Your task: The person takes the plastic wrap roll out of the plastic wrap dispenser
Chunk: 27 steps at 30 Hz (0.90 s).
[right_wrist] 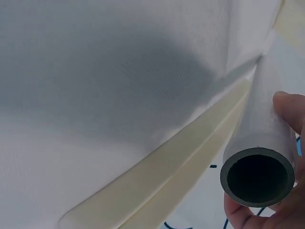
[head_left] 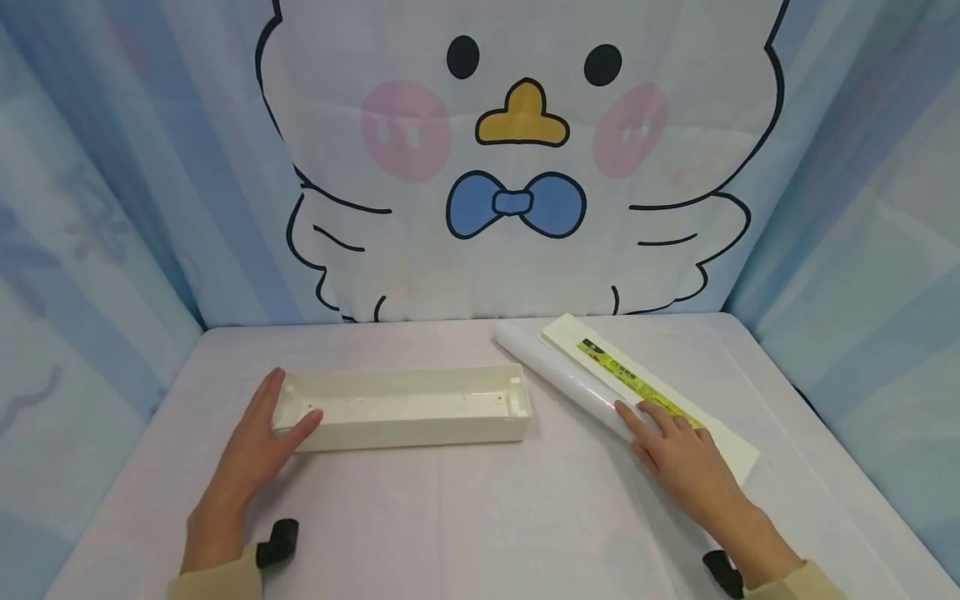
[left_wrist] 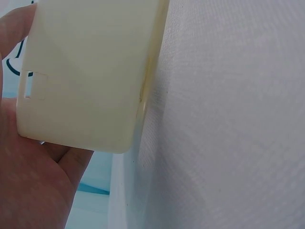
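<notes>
On the left of the table lies a long cream plastic box (head_left: 420, 433), its top side uncovered and its inside showing. My left hand (head_left: 251, 454) holds the box's left end, thumb at the near side and fingers at the far side. The left wrist view shows that box end (left_wrist: 86, 81) close up, with a small slot. My right hand (head_left: 693, 467) grips a roll of clear plastic film (head_left: 558, 367), thumb on one side and fingers round the other. Its hollow dark core (right_wrist: 257, 177) faces the right wrist camera. Beside the roll lies a long cream lid (head_left: 723, 442).
A yellow-green label (head_left: 637, 382) runs along the lid. The white-covered table (head_left: 450, 525) ends at a cloth backdrop (head_left: 517, 275) with a cartoon figure. Blue curtains (head_left: 82, 250) hang at both sides.
</notes>
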Tool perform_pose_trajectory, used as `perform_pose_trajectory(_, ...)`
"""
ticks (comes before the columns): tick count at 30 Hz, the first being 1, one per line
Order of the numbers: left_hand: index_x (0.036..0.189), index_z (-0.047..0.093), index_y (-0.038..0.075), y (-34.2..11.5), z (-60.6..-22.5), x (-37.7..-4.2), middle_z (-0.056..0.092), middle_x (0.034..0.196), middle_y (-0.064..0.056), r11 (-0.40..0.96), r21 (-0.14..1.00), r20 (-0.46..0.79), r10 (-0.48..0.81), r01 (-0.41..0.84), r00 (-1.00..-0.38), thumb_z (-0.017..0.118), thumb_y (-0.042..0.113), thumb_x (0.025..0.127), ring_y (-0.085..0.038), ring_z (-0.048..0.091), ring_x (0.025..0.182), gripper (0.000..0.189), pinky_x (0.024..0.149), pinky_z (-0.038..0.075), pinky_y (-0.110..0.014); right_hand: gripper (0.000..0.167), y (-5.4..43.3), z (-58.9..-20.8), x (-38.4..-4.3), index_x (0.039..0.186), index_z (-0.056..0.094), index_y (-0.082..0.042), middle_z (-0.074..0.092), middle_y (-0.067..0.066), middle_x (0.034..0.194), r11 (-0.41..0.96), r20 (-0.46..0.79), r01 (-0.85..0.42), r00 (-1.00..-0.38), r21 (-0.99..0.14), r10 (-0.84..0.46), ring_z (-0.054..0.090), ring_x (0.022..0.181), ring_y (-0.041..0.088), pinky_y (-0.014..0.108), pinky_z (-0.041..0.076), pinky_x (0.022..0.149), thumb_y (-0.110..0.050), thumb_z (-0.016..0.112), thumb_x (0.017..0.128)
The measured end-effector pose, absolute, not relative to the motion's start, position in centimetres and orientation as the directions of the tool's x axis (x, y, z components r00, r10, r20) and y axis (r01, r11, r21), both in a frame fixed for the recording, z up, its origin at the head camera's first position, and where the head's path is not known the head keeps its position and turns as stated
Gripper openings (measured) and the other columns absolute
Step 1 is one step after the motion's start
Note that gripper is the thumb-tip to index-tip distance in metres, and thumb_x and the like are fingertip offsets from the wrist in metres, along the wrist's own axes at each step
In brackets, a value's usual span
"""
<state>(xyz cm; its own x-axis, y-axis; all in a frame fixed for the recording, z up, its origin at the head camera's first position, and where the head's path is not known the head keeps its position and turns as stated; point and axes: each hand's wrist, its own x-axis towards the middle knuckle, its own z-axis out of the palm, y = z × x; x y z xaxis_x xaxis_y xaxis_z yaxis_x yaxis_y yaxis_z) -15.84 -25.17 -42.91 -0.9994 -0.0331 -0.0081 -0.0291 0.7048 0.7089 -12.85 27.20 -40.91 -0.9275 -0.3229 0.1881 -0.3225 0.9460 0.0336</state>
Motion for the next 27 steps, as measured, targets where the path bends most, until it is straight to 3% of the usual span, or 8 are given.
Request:
perform_pose_trajectory(8, 0.160, 0.000, 0.000, -25.0, -42.7, -15.8, 0.000, 0.165, -0.027, 0.707, 0.705, -0.027, -0.044, -0.050, -0.999, 0.063, 0.049, 0.097, -0.047, 0.004, 0.150, 0.102, 0.115, 0.010, -0.068, 0.065, 26.8, -41.5, -12.4, 0.152, 0.044, -0.017, 0.054, 0.021, 0.137, 0.954, 0.135, -0.301, -0.945, -0.004, -0.298, 0.058, 0.112, 0.045, 0.066, 0.048, 0.087, -0.020, 0.073, 0.094)
perform_pose_trajectory(27, 0.160, -0.001, 0.001, -24.9, -42.6, -15.9, -0.001, 0.165, -0.026, 0.713, 0.697, -0.050, -0.053, -0.073, -0.997, 0.063, 0.048, 0.097, -0.048, 0.003, 0.149, 0.101, 0.114, 0.009, -0.069, 0.068, 26.6, -42.3, -12.1, 0.152, 0.047, -0.012, 0.053, 0.023, 0.136, 0.936, 0.124, -0.347, -0.933, -0.059, -0.338, 0.062, 0.108, 0.041, 0.057, 0.054, 0.086, -0.014, 0.076, 0.091)
